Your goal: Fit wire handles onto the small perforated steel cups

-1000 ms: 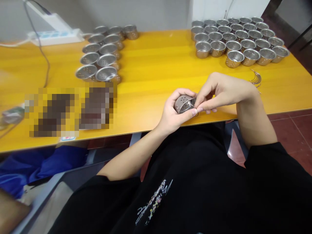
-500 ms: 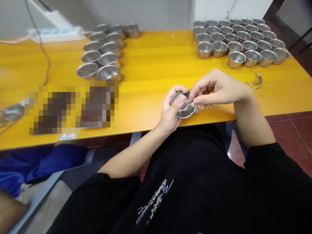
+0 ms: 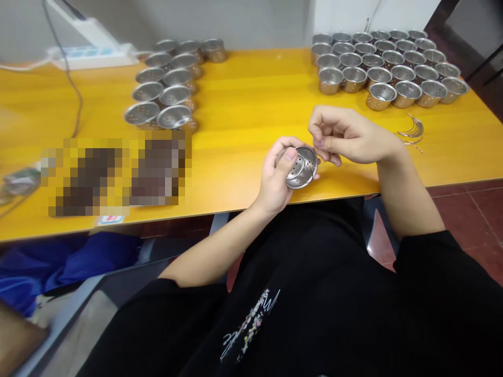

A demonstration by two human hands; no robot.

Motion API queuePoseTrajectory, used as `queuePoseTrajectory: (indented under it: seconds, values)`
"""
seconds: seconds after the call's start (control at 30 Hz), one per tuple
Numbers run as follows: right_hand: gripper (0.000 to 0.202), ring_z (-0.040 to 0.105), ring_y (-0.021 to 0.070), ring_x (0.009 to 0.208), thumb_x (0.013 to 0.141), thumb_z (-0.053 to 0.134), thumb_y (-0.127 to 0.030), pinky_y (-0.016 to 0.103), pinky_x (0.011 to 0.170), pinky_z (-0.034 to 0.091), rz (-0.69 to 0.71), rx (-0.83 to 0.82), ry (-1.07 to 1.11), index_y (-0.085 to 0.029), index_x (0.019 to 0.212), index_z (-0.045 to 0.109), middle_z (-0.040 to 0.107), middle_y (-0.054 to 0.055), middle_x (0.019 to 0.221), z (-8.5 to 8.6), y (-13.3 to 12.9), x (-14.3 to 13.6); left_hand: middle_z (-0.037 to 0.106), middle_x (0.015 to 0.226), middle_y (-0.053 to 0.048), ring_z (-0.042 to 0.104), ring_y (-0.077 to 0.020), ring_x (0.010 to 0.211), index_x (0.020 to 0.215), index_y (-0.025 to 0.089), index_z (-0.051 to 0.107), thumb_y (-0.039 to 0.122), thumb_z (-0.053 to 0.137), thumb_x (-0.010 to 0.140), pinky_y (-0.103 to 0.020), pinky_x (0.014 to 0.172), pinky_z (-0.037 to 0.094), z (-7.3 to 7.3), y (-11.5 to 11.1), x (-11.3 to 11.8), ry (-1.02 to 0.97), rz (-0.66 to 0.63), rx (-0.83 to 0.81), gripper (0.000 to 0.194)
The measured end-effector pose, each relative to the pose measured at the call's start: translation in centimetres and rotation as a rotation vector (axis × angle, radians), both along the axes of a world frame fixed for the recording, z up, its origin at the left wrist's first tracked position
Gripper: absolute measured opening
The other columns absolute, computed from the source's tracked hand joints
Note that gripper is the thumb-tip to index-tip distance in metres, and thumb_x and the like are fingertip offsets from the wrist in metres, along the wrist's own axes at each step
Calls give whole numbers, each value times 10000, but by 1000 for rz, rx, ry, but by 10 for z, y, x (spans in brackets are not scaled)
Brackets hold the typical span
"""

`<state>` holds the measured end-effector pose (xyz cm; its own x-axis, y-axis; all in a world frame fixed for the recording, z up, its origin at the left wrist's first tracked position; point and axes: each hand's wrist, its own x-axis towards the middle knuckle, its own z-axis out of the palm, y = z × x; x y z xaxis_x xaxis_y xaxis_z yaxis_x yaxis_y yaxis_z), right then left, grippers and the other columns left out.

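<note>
My left hand grips a small perforated metal strainer cup at the table's front edge, its mouth tilted up towards me. The thumb presses over the rim, and the other fingers wrap behind the cup. A thin curved wire handle crosses the mouth of this cup. Just right of the rim, my right hand is curled, with thumb and forefinger pressed together. Whether anything small is between those fingertips, I cannot make out.
Several loose wire handles lie right of my right hand. Rows of strainer cups stand at the back right, more cups at the left. Two blurred-out dark items lie front left. A power strip sits at the back left.
My right hand has drawn back up and slightly away from the cup, where its fingertips were at the wire. The cup's mouth shows more fully now. My left hand has stayed put.
</note>
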<state>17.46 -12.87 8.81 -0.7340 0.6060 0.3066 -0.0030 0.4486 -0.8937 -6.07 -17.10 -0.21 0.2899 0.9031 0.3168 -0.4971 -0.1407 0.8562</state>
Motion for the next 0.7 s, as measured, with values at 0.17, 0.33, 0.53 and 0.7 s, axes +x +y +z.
queuePoseTrajectory:
  seconds: [0.17, 0.33, 0.53, 0.7]
  values:
    - [421, 656, 118, 704, 1228, 937, -472, 217, 555, 507, -95, 48, -54, -268, 1127, 583, 676, -20, 910, 4, -1, 3, 845, 1244, -66, 955, -295, 1105, 1298, 283, 650, 897, 878, 1122, -390, 822, 856, -4, 3, 0, 74, 9, -8, 678]
    - [404, 614, 130, 685, 1192, 963, -486, 274, 588, 513, -207, 75, -118, -269, 1099, 635, 734, 4, 954, 8, -3, 6, 837, 1215, -58, 946, -290, 1090, 1304, 286, 658, 897, 931, 1072, -403, 838, 853, -4, 4, 0, 74, -8, -39, 709]
    - [366, 646, 176, 759, 1141, 973, -461, 333, 708, 577, -312, 138, -240, -278, 1063, 666, 719, 12, 964, 12, -5, 6, 830, 1241, -59, 938, -284, 1077, 1269, 282, 671, 851, 1031, 1011, -439, 887, 860, -5, 5, 2, 39, 23, -69, 721]
    - [396, 663, 221, 841, 1101, 962, -489, 362, 775, 581, -374, 163, -347, -292, 1037, 624, 667, 9, 909, 17, -6, 5, 836, 1249, -65, 937, -306, 1140, 1264, 288, 686, 837, 1033, 1018, -487, 948, 861, -5, 5, 4, 33, 28, -65, 694]
